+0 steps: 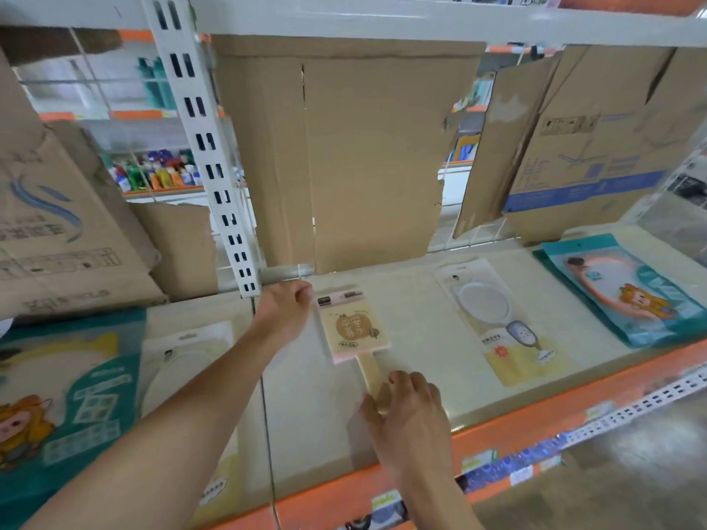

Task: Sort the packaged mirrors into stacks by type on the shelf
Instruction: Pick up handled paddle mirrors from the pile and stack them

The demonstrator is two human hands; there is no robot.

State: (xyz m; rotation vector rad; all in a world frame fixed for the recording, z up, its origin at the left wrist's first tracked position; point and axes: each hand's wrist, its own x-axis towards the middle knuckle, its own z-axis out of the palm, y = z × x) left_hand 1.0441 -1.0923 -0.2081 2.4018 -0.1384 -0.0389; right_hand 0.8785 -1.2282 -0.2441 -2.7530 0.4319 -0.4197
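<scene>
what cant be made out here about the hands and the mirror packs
All in the head view:
- pink hand mirror: handle end hidden under the right hand; grip unclear.
- left hand: fingertips curled out of sight; contact with the mirror unclear.
- teal pack at left: cut by the frame edge.
- print on the packs: blurred, unreadable.

Shelf board [413, 311] looked smooth, faintly glossy; front rail [535, 415] was painted metal; upright [206, 147] painted metal too; cardboard backing [363, 158] was matt, rough at torn edges; teal pouch [627, 292] showed glossy plastic; pink mirror pack [354, 327] matt card.
</scene>
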